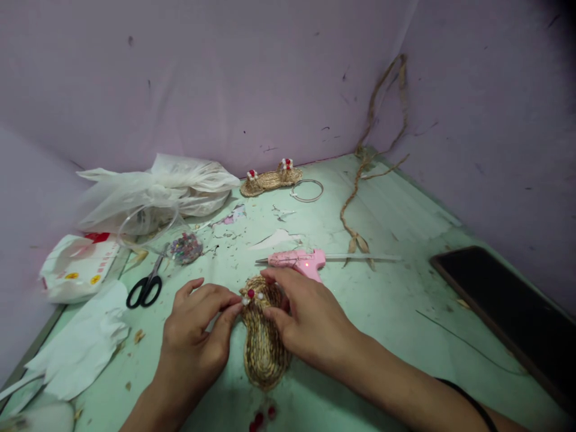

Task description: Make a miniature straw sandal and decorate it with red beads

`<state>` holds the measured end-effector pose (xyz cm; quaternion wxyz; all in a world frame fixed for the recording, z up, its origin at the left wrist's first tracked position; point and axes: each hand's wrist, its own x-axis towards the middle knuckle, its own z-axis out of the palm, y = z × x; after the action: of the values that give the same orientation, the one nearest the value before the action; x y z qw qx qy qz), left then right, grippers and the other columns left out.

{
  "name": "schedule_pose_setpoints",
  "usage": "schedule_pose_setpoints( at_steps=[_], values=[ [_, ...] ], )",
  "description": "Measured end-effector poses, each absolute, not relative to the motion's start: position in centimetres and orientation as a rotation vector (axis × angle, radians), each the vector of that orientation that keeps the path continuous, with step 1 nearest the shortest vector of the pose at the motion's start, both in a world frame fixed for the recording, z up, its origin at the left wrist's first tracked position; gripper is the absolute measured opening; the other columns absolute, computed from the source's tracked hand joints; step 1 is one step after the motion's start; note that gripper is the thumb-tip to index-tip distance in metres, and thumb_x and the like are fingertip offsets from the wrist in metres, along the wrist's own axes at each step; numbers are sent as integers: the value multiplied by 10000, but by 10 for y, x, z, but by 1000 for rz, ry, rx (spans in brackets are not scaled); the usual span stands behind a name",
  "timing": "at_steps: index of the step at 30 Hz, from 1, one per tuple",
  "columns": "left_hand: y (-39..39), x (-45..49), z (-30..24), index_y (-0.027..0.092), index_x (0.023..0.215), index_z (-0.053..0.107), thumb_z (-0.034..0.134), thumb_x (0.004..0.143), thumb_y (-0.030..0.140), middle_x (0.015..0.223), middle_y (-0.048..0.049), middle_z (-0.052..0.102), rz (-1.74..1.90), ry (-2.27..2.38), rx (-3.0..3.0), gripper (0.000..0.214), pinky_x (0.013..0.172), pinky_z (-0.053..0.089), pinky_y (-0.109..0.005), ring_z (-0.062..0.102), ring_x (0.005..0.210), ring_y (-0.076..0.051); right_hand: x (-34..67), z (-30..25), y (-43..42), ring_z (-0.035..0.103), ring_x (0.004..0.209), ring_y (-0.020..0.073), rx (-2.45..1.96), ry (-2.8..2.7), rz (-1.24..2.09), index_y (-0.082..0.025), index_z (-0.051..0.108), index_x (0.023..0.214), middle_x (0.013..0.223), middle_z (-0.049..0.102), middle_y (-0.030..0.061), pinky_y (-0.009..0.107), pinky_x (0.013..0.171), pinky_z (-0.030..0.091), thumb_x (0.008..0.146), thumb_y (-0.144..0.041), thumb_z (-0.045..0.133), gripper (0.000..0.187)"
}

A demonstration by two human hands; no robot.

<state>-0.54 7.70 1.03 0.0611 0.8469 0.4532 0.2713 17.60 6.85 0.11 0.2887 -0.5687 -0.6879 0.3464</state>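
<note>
A small slipper of coiled straw cord (pixel 266 354) lies in front of me, its toe pointing away. Across its front strap sit a red bead (pixel 251 294) and white beads (pixel 260 296). My right hand (pixel 310 306) is closed around the toe end from the right, fingers at the far edge and thumb at the strap's near side. From the left, my left hand (pixel 198 327) pinches with thumb and forefinger at a white bead (pixel 245 300) on the strap's left end. Loose red beads (pixel 259 418) lie below the heel.
A pink glue gun (pixel 297 261) with a glue stick lies just beyond my hands. Black-handled scissors (pixel 144 291), a bag of mixed beads (pixel 186 247) and a tissue pack (pixel 81 267) are left. A finished-looking slipper (pixel 272 179) stands by the wall; a phone (pixel 508 318) lies right.
</note>
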Motion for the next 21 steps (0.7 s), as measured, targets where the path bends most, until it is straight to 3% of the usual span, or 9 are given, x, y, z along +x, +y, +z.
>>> schedule_pose_setpoints(
  at_steps=[8,16,21],
  values=[
    [78,2,9,217,732,579,527,802,174,670,24,652,816,1414,2529,98,886,367,-420,597,632,-151,176,-2,67,612,852,213,-1505,-1842,898,-195,598,1099,1044,661,67,348,743,464,716,-130,600,388],
    [79,3,6,205,690,562,548,791,190,646,30,632,825,1460,2472,103,892,369,-436,585,602,-147,176,-1,67,609,926,243,-1516,-1852,913,-165,581,1141,1105,647,90,387,801,467,721,-133,602,422],
    [79,-2,14,209,686,596,546,792,217,664,21,650,871,1449,2348,117,839,413,-358,601,640,-155,176,1,67,615,845,227,-1528,-1852,936,-142,561,1176,1093,651,99,363,720,481,725,-133,598,453]
  ],
)
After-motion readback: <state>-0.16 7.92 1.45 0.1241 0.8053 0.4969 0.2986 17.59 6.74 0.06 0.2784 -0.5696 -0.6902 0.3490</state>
